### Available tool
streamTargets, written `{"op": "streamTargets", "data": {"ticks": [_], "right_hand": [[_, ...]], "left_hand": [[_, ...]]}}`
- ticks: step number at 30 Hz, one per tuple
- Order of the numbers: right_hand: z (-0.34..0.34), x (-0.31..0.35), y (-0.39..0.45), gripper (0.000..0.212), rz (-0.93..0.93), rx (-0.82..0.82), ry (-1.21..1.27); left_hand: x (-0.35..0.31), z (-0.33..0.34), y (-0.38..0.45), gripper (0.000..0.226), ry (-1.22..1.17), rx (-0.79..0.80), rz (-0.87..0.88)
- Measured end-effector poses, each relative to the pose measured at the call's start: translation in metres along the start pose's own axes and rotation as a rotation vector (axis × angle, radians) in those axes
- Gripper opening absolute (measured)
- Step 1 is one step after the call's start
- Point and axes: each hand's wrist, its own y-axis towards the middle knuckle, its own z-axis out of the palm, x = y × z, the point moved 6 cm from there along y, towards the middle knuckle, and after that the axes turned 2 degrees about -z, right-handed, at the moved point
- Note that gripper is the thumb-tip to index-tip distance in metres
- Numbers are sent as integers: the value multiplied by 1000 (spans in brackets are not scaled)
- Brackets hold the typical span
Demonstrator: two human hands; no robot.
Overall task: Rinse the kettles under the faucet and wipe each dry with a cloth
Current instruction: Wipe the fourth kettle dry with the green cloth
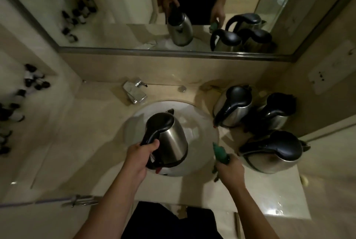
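My left hand [141,155] grips the black handle of a steel kettle [171,138], which hangs tilted over the round white sink [204,121], lid closed. My right hand [229,169] holds a green cloth [220,153] at the sink's right rim. The chrome faucet [134,93] stands behind the sink to the left, and I see no water running. Three more steel kettles with black lids stand on the counter to the right: one [234,107] by the sink, one [277,112] behind it, one [273,152] nearest me.
A wide mirror [173,7] runs along the back wall and reflects the kettles and both hands. Several small dark-capped bottles [34,78] sit on a ledge to the left. A wall socket [325,77] is at the right. The beige stone counter [96,133] surrounds the sink.
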Motion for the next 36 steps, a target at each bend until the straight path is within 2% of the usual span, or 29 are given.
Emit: {"op": "streamTargets", "data": {"ticks": [3, 6, 7, 9, 12, 14, 16, 19, 22, 24, 26, 28, 30, 31, 32, 33, 34, 36], "right_hand": [[-4, 51, -19, 28, -27, 97, 503], [-9, 101, -39, 33, -16, 294, 823], [-13, 118, -44, 32, -87, 309, 813], [-26, 156, -57, 16, -321, 241, 688], [-21, 207, -76, 6, -651, 122, 402], [-2, 228, -85, 16, -816, 89, 144], [9, 236, -85, 35, -912, 56, 46], [15, 240, -82, 46, -905, 145, 174], [17, 233, -88, 55, -802, 152, 293], [14, 219, -85, 36, -657, 91, 434], [3, 206, -66, 9, -426, 29, 620], [-5, 196, -48, 20, -231, 41, 731], [-5, 195, -42, 21, -101, 211, 812], [-7, 199, -43, 19, -117, 257, 775], [-14, 206, -45, 18, -192, 227, 757], [-27, 217, -49, 19, -374, 135, 632], [-40, 230, -57, 18, -609, 39, 410], [-51, 253, -69, 10, -940, -85, -100]], "left_hand": [[-18, -2, -18, 23, -55, 10, 76], [-38, -10, -37, 46, -67, 21, 147], [-45, -11, -44, 50, -73, 36, 164], [-53, -14, -57, 51, -87, 57, 201], [-62, -14, -74, 48, -151, 105, 236], [-64, -12, -84, 42, -184, 149, 237], [-63, -7, -93, 38, -224, 196, 212], [-63, -2, -102, 29, -253, 200, 196], [-60, -2, -104, 37, -240, 153, 196], [-59, -4, -105, 45, -204, 118, 204], [-60, -7, -106, 33, -173, 96, 217], [-60, -9, -108, 25, -181, 91, 210], [-58, -10, -110, 28, -188, 77, 202], [-58, -10, -112, 27, -185, 64, 198], [-58, -9, -113, 23, -181, 53, 196], [-59, -8, -115, 20, -178, 38, 187], [-60, -7, -116, 18, -172, 24, 184], [-59, -6, -117, 14, -145, -18, 176]]}}
